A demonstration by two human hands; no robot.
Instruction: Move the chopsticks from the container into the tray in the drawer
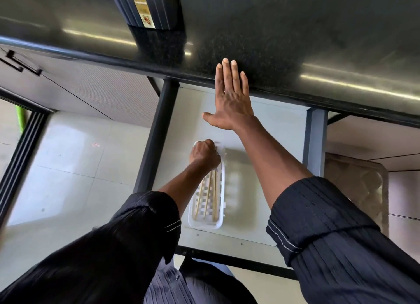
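Dark sleeves fill the foreground, both arms reaching forward and down from the wearer's body. Left to right: the drawer stands pulled out beneath the black desk, its pale floor exposed between dark frame rails, so that the tray is reachable from above.

Left hand: curled into a loose fist at the far end of the white slatted tray, knuckles up. Its fingers are closed, apparently around the far ends of the chopsticks; the contact itself is hidden under the hand, so whether they are pinched or merely being released cannot be told. Several pale chopsticks lie lengthwise along the tray, near ends resting against its near wall, an arrangement that suits the tray's long, narrow shape.

Right hand: flat and spread, fingers straight and holding nothing, palm down across the desk's front edge. The placement probably serves as a brace while the body leans over the drawer.

No container is identifiable in view; a dark post with a printed strip stands on the desk at upper left. Judged from the sticks already lying in the tray, the transfer is at or near its placing stage.
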